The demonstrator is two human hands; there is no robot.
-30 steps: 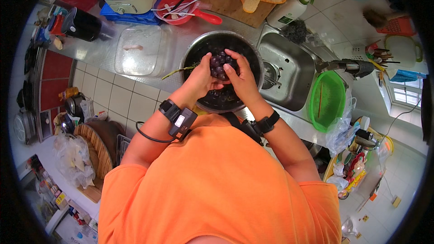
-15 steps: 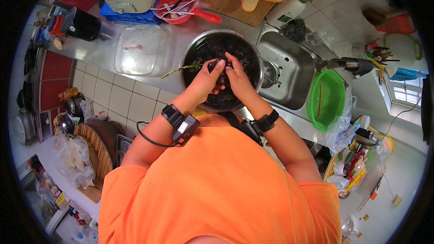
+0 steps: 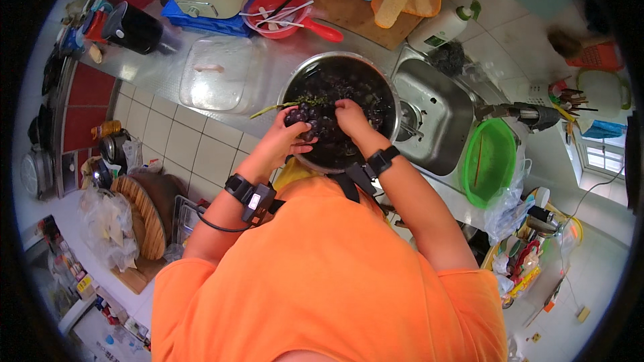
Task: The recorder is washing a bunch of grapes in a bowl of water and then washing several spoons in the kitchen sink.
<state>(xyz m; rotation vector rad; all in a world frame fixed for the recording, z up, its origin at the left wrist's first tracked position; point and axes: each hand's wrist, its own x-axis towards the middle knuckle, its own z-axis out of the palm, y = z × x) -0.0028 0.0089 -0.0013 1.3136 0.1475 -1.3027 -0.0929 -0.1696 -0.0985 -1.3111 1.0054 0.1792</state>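
Note:
A large round metal bowl (image 3: 394,104) stands on the counter, with dark water and loose dark bits in it. Over the bowl is a bunch of dark purple grapes (image 3: 323,125); its green stem (image 3: 267,108) sticks out past the left rim. My left hand (image 3: 287,138) cups the grapes from the left, thumb on top and fingers beneath. My right hand (image 3: 353,119) is at the right side of the bunch, fingers bent and drawn together; their tips are small and partly hidden, so what they pinch does not show.
Right of the bowl is a metal sink (image 3: 436,110), then a green basin (image 3: 477,181). A clear plastic container (image 3: 213,77) lies left of the bowl. Behind stand a red colander (image 3: 275,10) with utensils, a pump bottle (image 3: 439,29) and a dark pitcher (image 3: 134,29).
My hands have moved apart from being close together over the bowl. The left is now lower at the bunch's left, the right at its right side. More of the grapes shows. The view has shifted slightly.

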